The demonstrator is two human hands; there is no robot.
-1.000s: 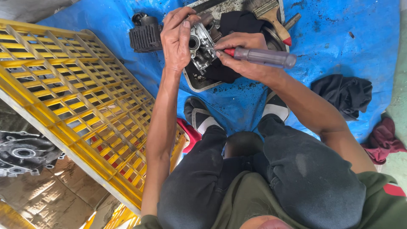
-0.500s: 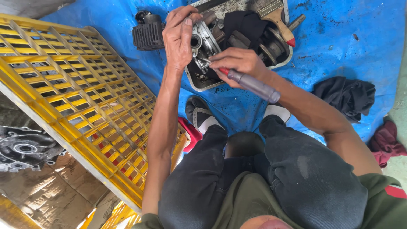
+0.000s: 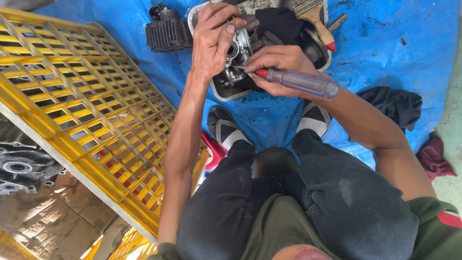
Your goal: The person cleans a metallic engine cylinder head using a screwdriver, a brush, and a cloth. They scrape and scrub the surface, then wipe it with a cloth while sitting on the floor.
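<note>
Left hand (image 3: 214, 41) clamped on metal engine part (image 3: 237, 53), held over metal tray (image 3: 219, 91) at tarp's (image 3: 385, 43) top edge. Right hand (image 3: 279, 65) closed round screwdriver (image 3: 296, 81), tip at part. Risk: tip slipping off oily metal, jabbing left fingers. Surface: blue tarp on ground; yellow crate (image 3: 72, 101) along left edge; rags at right edge.

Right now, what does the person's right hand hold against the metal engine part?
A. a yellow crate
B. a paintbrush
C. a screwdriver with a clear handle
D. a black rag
C: the right hand grips a screwdriver with a clear handle and red collar, its tip at the engine part that the left hand steadies.
</note>
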